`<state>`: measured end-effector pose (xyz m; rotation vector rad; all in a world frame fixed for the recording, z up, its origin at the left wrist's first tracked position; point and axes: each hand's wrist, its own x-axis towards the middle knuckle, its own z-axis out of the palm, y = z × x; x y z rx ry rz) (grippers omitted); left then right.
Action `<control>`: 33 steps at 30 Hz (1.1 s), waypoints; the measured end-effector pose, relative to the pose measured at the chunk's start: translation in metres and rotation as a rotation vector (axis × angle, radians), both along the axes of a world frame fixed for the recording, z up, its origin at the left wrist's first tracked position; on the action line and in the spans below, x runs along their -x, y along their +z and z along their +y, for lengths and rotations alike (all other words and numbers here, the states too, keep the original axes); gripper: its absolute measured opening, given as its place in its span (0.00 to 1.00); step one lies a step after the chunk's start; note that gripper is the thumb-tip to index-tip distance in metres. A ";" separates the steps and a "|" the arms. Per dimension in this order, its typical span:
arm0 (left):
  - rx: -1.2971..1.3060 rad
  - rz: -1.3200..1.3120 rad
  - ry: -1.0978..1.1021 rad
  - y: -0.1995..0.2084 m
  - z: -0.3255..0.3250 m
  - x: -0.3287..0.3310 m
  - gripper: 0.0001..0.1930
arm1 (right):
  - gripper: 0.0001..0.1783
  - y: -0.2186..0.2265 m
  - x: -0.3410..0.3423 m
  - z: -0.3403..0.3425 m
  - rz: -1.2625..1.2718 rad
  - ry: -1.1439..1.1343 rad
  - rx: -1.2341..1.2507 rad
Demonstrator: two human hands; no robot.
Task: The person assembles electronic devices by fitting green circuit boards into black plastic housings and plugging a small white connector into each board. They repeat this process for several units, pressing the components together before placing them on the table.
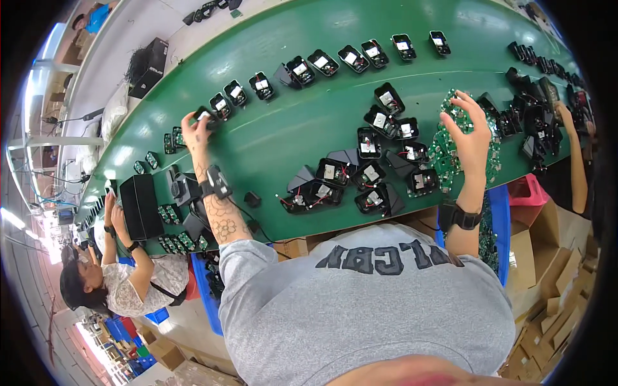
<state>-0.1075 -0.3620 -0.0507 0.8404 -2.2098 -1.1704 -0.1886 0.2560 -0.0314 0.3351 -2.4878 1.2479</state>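
My left hand point(197, 134) reaches to the left end of a curved row of small black housings, its fingers closed around one black housing point(206, 118). Next to it in the row stands another open housing point(220, 105) with a white part and wires inside. My right hand point(471, 135) hovers over a heap of green circuit boards point(445, 154), thumb and fingers apart with nothing between them. A loose cluster of open black housings point(370, 143), several with red wires showing, lies between my hands on the green work surface point(290, 135).
A large black box point(140, 207) stands at the left, near a co-worker point(145, 276). Blue bins point(499, 225) sit below the near edge. At the far right another person's arm point(573, 148) reaches over piled black parts point(534, 122). Cardboard point(553, 276) lies at the lower right.
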 end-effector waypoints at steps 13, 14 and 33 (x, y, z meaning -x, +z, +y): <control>-1.269 -0.020 -0.746 0.064 0.330 -0.034 0.30 | 0.24 0.024 -0.034 -0.060 -0.158 0.779 0.484; -1.252 -0.030 -0.765 0.066 0.337 -0.034 0.29 | 0.24 0.022 -0.034 -0.059 -0.159 0.775 0.480; -1.184 -0.042 -0.760 0.071 0.360 -0.038 0.31 | 0.23 0.033 -0.044 -0.065 0.011 0.763 0.196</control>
